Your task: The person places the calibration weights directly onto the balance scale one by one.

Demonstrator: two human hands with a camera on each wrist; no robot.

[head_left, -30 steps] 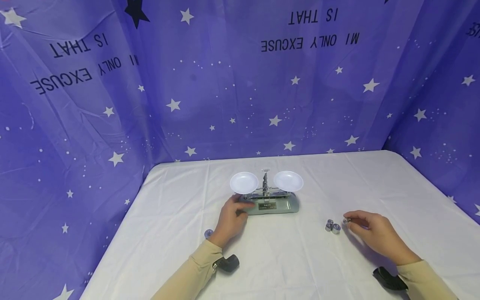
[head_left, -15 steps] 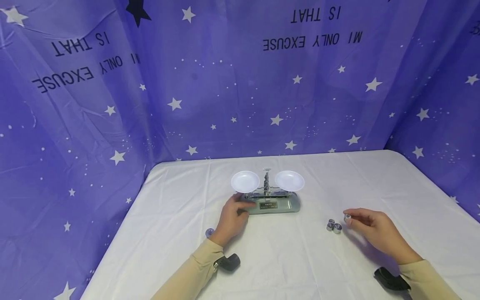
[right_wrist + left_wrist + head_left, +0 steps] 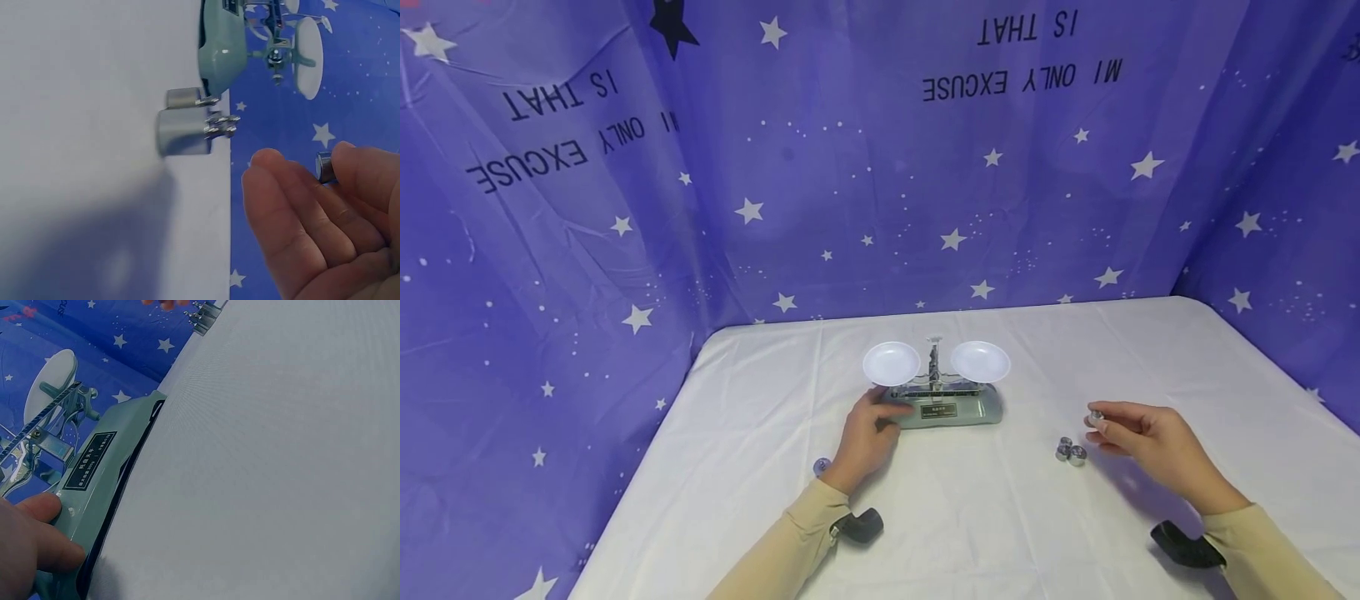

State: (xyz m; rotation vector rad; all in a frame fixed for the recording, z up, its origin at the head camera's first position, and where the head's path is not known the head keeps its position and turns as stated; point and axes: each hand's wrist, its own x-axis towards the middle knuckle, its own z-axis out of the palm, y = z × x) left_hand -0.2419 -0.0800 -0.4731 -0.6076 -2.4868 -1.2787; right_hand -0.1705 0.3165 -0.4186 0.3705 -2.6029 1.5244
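I log the left hand (image 3: 865, 433) at the left end of the balance (image 3: 951, 414), gripping its green base. In the left wrist view I see two digits on the casing, just beside the label (image 3: 91, 460). The balance stands on the white table (image 3: 985, 517): left pan (image 3: 891, 364) just above that hand, right pan (image 3: 981, 362) at the other end, pillar (image 3: 933, 363) upright between them.

Right hand (image 3: 1157, 446): a narrow pinch, thumb and finger holding a small metal weight (image 3: 1096, 415) clear of the table, to the right of the balance. Near it, on the balance side, I note a cluster of weights (image 3: 1069, 452) standing knobs up; I cannot make out the exact count.

A small round thing (image 3: 822, 467) lies just left of the left wrist, kind unclear to me. Behind the table: purple curtain (image 3: 880, 183), stars and upside-down lettering
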